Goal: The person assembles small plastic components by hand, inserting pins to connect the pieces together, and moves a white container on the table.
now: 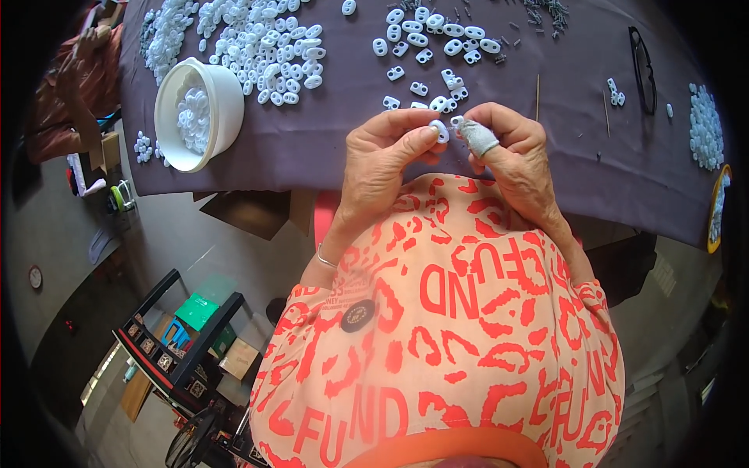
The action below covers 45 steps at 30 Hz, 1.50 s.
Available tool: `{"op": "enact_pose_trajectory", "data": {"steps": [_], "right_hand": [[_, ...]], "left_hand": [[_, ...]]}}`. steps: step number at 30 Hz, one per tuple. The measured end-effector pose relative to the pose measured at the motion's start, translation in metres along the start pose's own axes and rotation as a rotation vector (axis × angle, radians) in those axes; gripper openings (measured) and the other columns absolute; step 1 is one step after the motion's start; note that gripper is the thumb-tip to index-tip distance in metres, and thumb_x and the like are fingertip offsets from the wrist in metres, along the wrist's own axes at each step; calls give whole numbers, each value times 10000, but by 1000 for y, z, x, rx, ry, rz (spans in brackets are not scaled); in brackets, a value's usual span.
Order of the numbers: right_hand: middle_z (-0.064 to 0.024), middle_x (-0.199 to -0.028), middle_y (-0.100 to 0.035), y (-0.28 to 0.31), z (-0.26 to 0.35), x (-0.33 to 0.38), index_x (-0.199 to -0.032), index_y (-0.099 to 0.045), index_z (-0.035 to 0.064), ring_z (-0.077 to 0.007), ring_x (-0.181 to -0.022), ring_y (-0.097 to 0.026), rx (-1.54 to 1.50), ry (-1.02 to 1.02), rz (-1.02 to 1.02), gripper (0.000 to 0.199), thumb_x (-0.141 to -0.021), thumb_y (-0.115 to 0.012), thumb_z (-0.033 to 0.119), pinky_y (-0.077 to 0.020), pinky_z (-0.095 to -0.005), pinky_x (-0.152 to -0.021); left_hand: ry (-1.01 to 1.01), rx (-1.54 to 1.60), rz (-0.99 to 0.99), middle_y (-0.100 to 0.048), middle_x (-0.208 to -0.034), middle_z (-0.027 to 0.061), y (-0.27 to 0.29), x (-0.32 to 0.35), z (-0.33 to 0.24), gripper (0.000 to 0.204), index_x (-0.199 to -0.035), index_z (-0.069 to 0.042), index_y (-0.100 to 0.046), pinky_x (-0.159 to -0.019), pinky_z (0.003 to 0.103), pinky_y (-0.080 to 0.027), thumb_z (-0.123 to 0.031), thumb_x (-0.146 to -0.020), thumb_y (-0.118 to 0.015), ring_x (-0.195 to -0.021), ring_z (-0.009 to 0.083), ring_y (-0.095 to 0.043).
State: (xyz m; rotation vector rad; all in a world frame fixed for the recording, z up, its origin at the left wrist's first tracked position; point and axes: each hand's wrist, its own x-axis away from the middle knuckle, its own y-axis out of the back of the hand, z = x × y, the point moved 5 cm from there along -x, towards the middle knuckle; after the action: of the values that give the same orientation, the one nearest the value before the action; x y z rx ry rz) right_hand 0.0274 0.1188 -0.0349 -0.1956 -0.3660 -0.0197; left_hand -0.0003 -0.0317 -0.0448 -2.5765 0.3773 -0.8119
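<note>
My left hand (386, 156) pinches a small white plastic piece (441, 129) between thumb and forefinger, just above the table's near edge. My right hand (507, 144) meets it from the right, fingertips closed on a second small white part (456, 122); one of its fingers wears a grey wrap. Both hands hover over the dark purple table cloth (335, 148). Just beyond them lie several loose white pieces (425, 86).
A white bowl (221, 105) holding white pieces stands at the left, beside a large heap of white pieces (265, 43). Small dark metal pins (546, 12) lie at the far right, with black glasses (644, 66), thin sticks (537, 95) and another white pile (706, 125).
</note>
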Motion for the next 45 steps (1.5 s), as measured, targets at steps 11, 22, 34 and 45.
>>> {"op": "enact_pose_trajectory", "data": {"steps": [11,22,34,45], "right_hand": [[41,-678,-530,-3,3,1,-895,-582,-3,-3,-564,-421,139,120,-2,107,-846,-569,91,-338,-157,-483],[45,-692,-516,-5,8,2,-900,-574,-6,-9,-567,-411,248,174,26,105,-845,-565,84,-325,-163,-482],[44,-648,-496,-7,1,1,-903,-577,6,-6,-512,-403,186,98,39,97,-856,-545,84,-315,-163,-437],[31,-607,-498,-10,-2,3,-901,-577,6,-13,-507,-438,105,-83,89,110,-871,-525,98,-389,-168,-442]], "left_hand": [[-97,-106,-1,-635,-844,91,-1,1,-5,182,-969,27,-610,-653,225,-496,-31,-797,-621,-750,139,-619],[-41,-95,-15,-636,-843,93,0,2,-4,159,-941,17,-603,-619,241,-488,-47,-798,-625,-746,152,-622],[-33,-68,-5,-633,-824,90,0,1,-1,131,-910,16,-602,-623,239,-485,-52,-801,-625,-729,141,-611],[-45,-57,16,-634,-823,106,1,3,0,122,-893,26,-601,-633,242,-518,-17,-784,-633,-720,147,-621]]}}
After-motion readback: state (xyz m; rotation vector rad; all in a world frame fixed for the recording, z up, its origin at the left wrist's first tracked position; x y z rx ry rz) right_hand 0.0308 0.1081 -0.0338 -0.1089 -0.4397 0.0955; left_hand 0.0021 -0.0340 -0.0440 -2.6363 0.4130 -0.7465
